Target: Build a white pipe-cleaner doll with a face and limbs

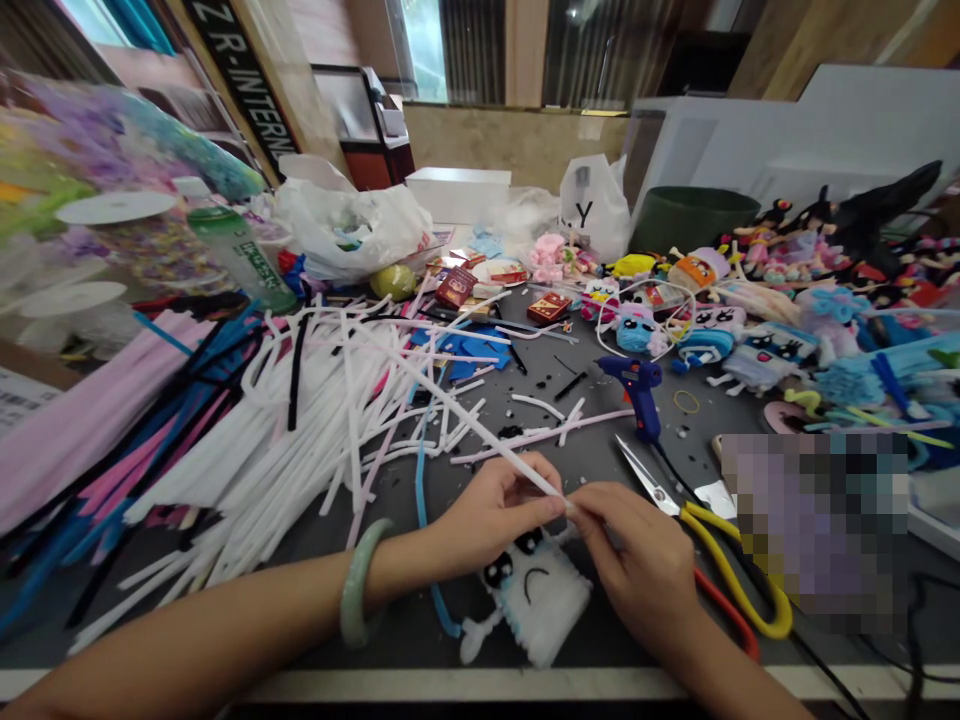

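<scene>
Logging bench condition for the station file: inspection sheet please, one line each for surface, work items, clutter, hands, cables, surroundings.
Surface: dark grey tabletop, pale front edge, small scraps scattered.
Work items: white fuzzy stem in the fingers; white plush figure with a downturned mouth lies below, partly hidden.
Clutter: heap of loose stems at left; glue gun, scissors and plush dolls at right; pixelated patch, contents unreadable.
Hands: left hand and right hand pinch the stem, fingertips close together.
Cables: black cable from the glue gun passes near the scissors; full route hidden.
Surroundings: white plastic bags and dark green bin behind; co-workers: nothing seen.
</scene>
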The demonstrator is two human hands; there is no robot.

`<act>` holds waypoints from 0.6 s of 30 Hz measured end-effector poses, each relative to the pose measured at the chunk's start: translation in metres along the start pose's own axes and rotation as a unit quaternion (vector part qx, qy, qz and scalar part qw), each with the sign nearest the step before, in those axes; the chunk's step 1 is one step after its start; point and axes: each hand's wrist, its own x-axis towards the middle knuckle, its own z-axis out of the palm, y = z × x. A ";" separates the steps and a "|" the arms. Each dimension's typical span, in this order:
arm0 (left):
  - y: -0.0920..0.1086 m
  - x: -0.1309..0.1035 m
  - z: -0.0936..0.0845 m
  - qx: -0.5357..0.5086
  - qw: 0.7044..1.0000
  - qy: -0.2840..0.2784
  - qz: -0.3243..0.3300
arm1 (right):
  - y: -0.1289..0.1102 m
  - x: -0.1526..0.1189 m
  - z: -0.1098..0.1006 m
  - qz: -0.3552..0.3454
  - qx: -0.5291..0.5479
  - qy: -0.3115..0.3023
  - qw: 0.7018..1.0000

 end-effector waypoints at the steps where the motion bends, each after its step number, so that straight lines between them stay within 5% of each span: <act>1: 0.001 0.000 0.000 -0.001 1.000 -0.002 0.003 | 0.000 0.000 0.000 0.003 0.003 0.000 1.000; 18: -0.002 0.001 0.000 -0.062 0.998 -0.004 -0.001 | -0.004 0.002 -0.001 0.021 0.027 0.004 0.999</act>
